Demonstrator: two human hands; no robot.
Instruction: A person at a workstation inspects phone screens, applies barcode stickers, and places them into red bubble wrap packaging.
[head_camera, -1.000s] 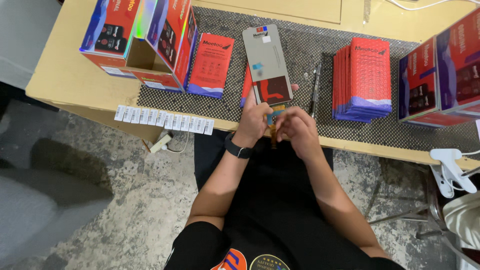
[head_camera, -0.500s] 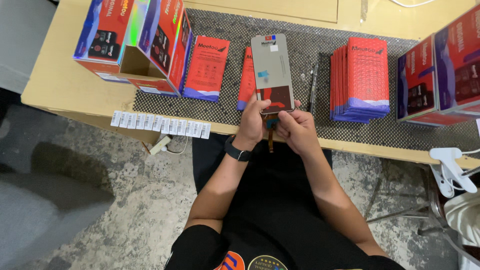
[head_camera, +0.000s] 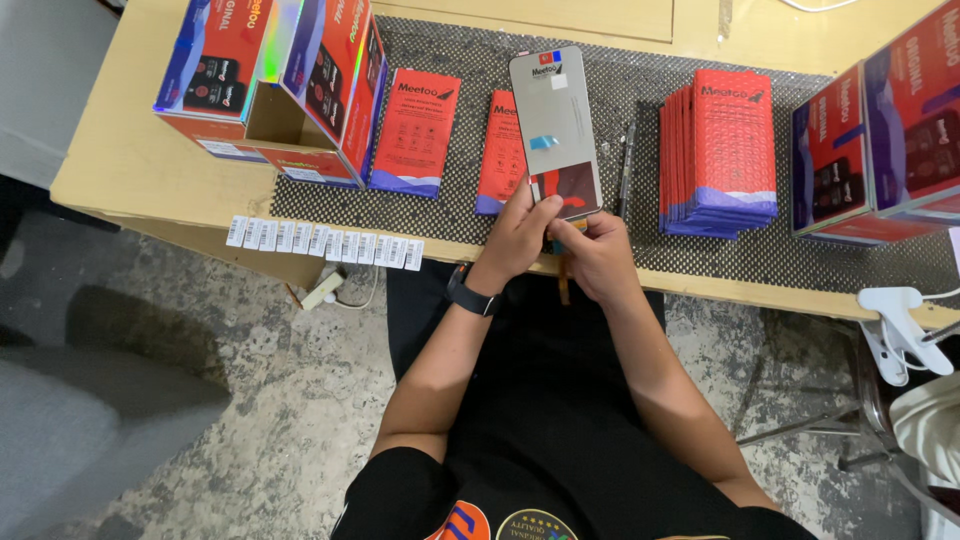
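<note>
Above the black mesh mat, the left hand and right hand both grip the lower end of a flat grey rectangular phone screen panel, beside a stack of red flat boxes.

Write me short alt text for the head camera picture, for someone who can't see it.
Seen from above, a seated person's left hand and right hand hold the lower end of a flat grey phone screen panel over a wooden table with a black mesh mat. Red flat boxes and larger red cartons surround it; a strip of white labels hangs at the table's front edge.
</note>
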